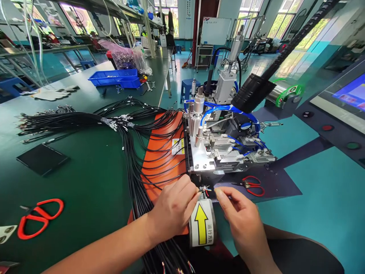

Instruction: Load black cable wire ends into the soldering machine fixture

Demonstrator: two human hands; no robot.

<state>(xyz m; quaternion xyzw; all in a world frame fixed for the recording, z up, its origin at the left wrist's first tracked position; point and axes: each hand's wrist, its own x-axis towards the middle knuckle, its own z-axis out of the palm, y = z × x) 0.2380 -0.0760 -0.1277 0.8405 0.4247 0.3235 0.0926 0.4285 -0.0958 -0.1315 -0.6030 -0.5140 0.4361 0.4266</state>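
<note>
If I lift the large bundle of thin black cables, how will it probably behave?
The large bundle of thin black cables probably sags, as its strands curve freely. It may snag: some strands spread across the flat orange panel.

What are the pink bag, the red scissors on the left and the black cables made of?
Pink bag: probably thin, shiny plastic film, as it's crinkled and see-through.
Red scissors: handles look like smooth plastic, evenly red; the grey blades are likely metal.
Black cables: seem coated in plastic or rubber, softly shiny and curving.
</note>
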